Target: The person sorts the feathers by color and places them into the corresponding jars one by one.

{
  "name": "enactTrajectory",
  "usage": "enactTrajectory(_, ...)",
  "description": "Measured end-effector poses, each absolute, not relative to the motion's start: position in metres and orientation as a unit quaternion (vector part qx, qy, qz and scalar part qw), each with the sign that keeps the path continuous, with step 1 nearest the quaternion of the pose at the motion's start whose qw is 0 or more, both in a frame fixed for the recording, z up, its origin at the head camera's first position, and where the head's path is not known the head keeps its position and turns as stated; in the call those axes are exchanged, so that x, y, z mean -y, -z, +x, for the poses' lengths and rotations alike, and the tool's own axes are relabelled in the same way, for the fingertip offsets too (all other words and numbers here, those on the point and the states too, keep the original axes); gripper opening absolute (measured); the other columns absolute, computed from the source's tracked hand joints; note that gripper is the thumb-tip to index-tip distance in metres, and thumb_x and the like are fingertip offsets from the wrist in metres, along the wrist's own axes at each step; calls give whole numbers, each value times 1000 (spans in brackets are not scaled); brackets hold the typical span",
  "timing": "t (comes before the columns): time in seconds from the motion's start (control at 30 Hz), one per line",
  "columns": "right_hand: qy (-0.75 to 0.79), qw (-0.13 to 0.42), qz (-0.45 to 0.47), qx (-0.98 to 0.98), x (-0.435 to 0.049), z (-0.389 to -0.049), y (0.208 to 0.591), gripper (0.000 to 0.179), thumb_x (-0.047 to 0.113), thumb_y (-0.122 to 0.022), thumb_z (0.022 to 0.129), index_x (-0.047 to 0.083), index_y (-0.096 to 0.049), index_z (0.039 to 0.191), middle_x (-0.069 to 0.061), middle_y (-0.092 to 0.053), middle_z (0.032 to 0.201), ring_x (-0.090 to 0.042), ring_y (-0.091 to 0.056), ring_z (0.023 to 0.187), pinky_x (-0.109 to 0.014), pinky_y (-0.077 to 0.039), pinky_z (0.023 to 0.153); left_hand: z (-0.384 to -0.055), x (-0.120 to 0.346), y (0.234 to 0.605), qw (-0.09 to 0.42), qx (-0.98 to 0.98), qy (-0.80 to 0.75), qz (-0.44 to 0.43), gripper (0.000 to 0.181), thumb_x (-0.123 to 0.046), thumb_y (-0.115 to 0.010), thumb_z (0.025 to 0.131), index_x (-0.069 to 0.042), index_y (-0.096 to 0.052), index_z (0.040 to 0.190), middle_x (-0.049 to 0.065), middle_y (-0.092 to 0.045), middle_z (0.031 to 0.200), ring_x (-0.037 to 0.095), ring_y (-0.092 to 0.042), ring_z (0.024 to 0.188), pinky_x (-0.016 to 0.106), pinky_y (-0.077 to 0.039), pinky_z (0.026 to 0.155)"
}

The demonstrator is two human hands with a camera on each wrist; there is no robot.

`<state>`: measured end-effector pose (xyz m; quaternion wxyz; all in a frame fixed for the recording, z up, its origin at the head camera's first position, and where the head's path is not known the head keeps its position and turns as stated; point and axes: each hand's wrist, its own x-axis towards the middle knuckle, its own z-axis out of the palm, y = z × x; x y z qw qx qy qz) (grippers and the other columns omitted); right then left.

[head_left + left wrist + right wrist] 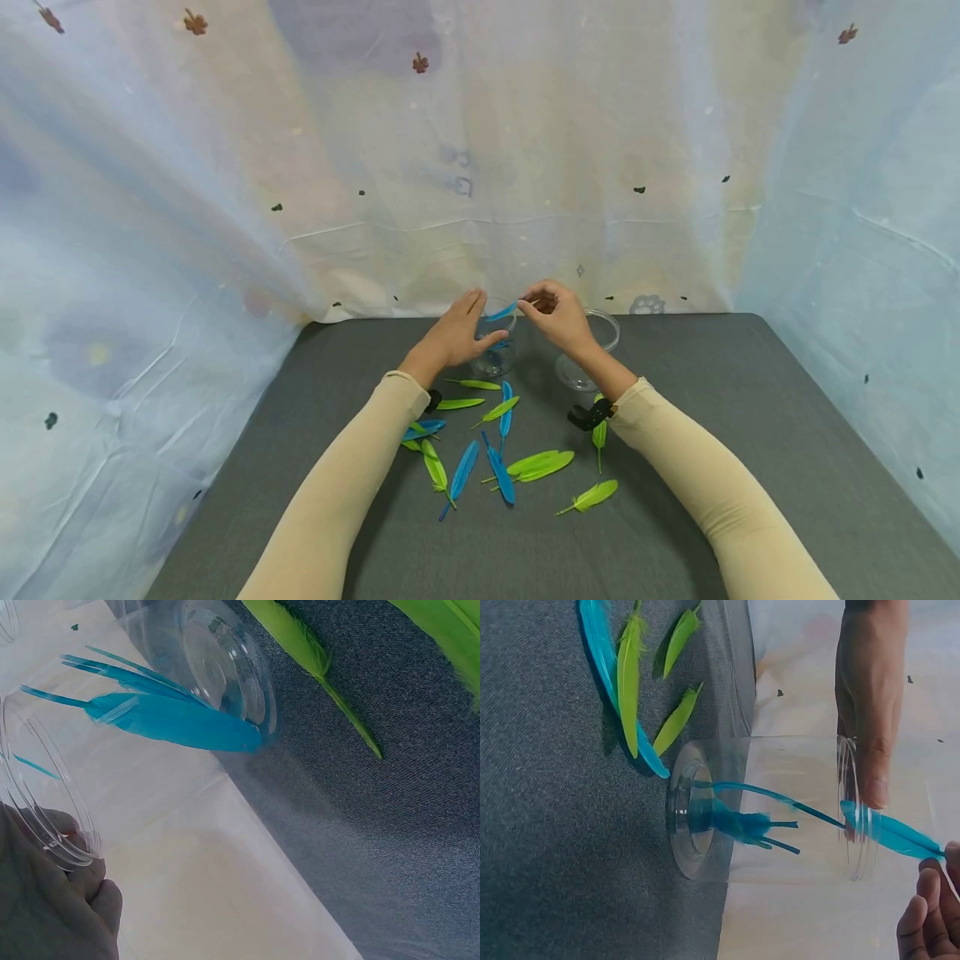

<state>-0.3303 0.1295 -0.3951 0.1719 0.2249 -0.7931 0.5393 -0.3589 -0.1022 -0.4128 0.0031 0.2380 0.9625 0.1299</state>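
A clear plastic jar stands upright toward the back of the table. My left hand grips it near the rim, thumb on the near side. Several blue feathers are inside, quills pointing up, plainest in the two wrist views. Between thumb and fingertips, my right hand pinches another blue feather by its quill. That feather's broad tip reaches into the jar's mouth in the right wrist view. In the left wrist view, the fingers curl at the rim; the right hand is out of sight there.
A second clear jar stands to the right, partly behind my right forearm. Loose green feathers and blue feathers lie scattered on the grey tabletop in front of the jars. A patterned curtain hangs behind the table.
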Motion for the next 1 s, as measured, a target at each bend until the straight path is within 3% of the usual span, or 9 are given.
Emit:
enactTrajectory(0.17, -521, 167, 214, 809, -127, -344, 404, 17, 13, -75, 104, 0, -72, 114, -17, -72, 109, -32, -71, 93, -40, -60, 84, -359, 102, 414, 4, -963, -127, 239, 101, -70, -48, 107, -5, -8, 173, 15, -8, 180, 31, -5, 167, 50, -14, 134)
enactTrajectory(0.37, -516, 163, 215, 813, -121, -348, 402, 16, 12, -75, 103, -1, -72, 113, -18, -72, 109, -34, -71, 97, -48, -60, 89, -359, 102, 414, 2, -962, -127, 241, 101, -70, -48, 107, -4, -8, 173, 15, -8, 180, 31, -6, 167, 49, -13, 134)
enactTrajectory(1.0, -490, 139, 181, 841, -103, -358, 407, 14, 14, -75, 104, 2, -73, 111, -16, -72, 107, -30, -69, 90, -42, -59, 79, -357, 101, 413, 6, -964, -121, 239, 100, -69, -48, 107, -6, -6, 173, 14, -7, 181, 31, -4, 167, 48, -12, 135)
